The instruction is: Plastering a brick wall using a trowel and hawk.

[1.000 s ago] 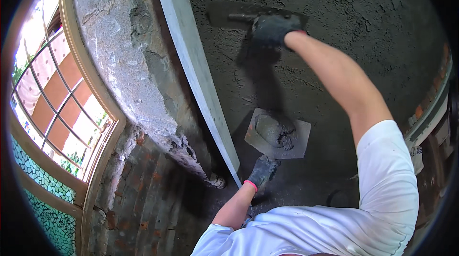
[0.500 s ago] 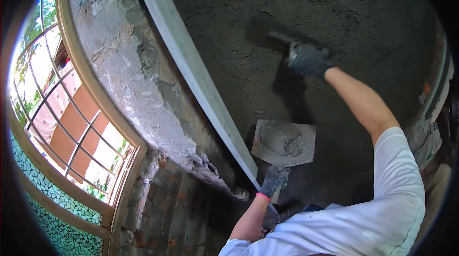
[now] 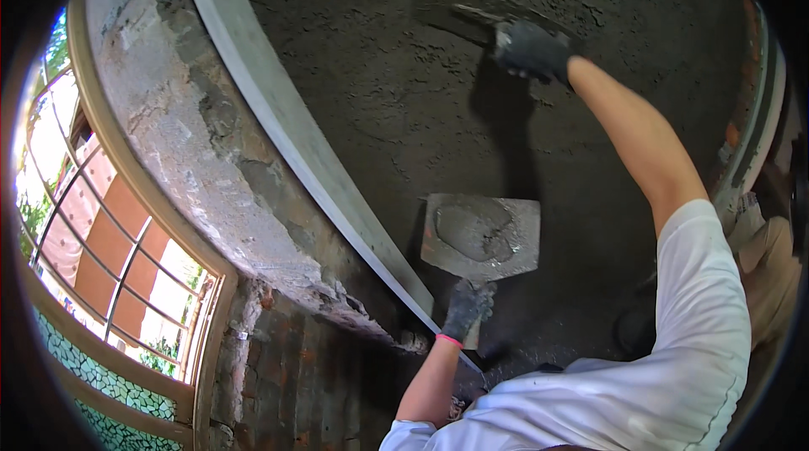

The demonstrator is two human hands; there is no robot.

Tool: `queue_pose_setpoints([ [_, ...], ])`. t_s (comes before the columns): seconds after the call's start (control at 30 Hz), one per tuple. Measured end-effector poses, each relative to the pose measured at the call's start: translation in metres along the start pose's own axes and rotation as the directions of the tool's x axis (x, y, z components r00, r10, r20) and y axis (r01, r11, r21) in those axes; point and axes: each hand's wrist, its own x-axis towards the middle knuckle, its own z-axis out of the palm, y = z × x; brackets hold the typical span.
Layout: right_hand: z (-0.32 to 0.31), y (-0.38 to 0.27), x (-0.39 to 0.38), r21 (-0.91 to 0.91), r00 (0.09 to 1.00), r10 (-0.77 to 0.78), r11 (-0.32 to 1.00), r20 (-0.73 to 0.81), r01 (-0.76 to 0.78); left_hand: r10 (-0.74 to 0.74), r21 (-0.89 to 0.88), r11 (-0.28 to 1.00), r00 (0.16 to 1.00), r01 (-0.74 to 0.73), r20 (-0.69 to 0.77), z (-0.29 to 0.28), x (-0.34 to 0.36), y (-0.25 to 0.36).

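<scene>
A long, dark, flat-bladed trowel lies in the closed grip of the right hand, which wears a dark grey work glove. Its handle points out of the fist toward the left, and the blade spreads behind the knuckles, reaching past the fist on the left. The blade is blurred and nearly the colour of the wet grey plastered wall behind it, so it seems to be against that surface, though I cannot tell whether its whole face touches.

Below the trowel is a flat, grey, roughly rectangular mortar board, the landmark for what follows. A rounded, wet grey patch of mortar is spread over its middle. The left hand, in a matching dark glove with a pink cuff, is just below the board, fingers wrapped around its pale handle.

Left of the mortar board, a long pale-grey straight bar slants down, its lower end near the left glove. Farther left stand a rough, chipped grey pillar and a brown-framed window with thin bars. Right of and below the board is the person's white shirt.
</scene>
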Motion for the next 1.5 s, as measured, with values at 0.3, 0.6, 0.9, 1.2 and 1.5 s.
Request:
queue_pose_setpoints([
  [0.3, 0.094, 0.062, -0.212, -0.551, 0.901, -0.279, 0.718, 0.331, 0.425, 0.123, -0.127, 0.985, 0.992, -0.120, 0.009, 0.015, 0.030, 0.073],
  [0.6, 0.135, 0.072, -0.188, -0.711, 0.831, -0.555, 0.570, 0.036, 0.412, 0.468, 0.553, 0.730, 0.884, -0.401, 0.023, 0.058, 0.047, 0.000],
  [0.9, 0.091, 0.062, -0.158, -0.581, 0.907, -0.411, 0.761, -0.091, 0.287, 0.033, -0.055, 0.998, 0.998, -0.036, -0.051, 0.061, 0.028, 0.073],
  [1.2, 0.060, 0.031, -0.129, -0.663, 0.923, -0.331, 0.649, 0.195, 0.373, 0.384, -0.610, 0.776, 0.888, -0.161, 0.254, 0.038, 0.013, 0.069],
  [1.5, 0.095, -0.025, 0.023, -0.465, 0.846, -0.503, 0.801, -0.179, 0.377, -0.122, -0.010, 0.992, 0.982, 0.125, 0.146, 0.027, -0.018, -0.090],
])
